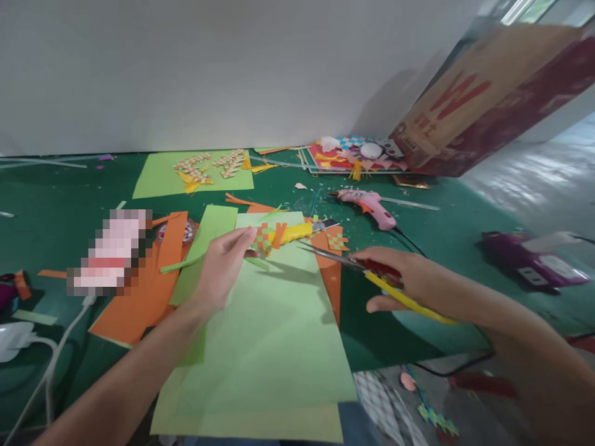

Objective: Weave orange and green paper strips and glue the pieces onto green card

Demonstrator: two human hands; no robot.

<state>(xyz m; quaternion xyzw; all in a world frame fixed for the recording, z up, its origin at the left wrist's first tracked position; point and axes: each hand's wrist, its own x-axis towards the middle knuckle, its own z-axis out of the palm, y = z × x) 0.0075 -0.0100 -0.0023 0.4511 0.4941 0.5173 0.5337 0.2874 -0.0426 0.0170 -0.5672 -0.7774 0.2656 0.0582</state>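
My left hand [227, 254] pinches a small woven paper piece [264, 234] of orange and green strips between thumb and fingers, above pale green paper. In my right hand [395, 275] is a pair of scissors [332, 255], with long metal blades pointing left toward the woven piece and a yellow part running back under the palm. The blade tips appear apart from the piece. A yellow utility knife [297, 233] lies just beyond, its blade pointing right. Another small woven orange-green piece [337, 238] rests near the knife. Beneath both hands spreads a sheet of pale green paper [269, 347].
A pink glue gun [367, 204] lies back right, its black cord running forward. Orange paper [134, 310] and a phone-like pink object [116, 251] with a white cable are left. Woven pieces lie on a green sheet [153, 173] behind. A paper bag [488, 99] stands far right.
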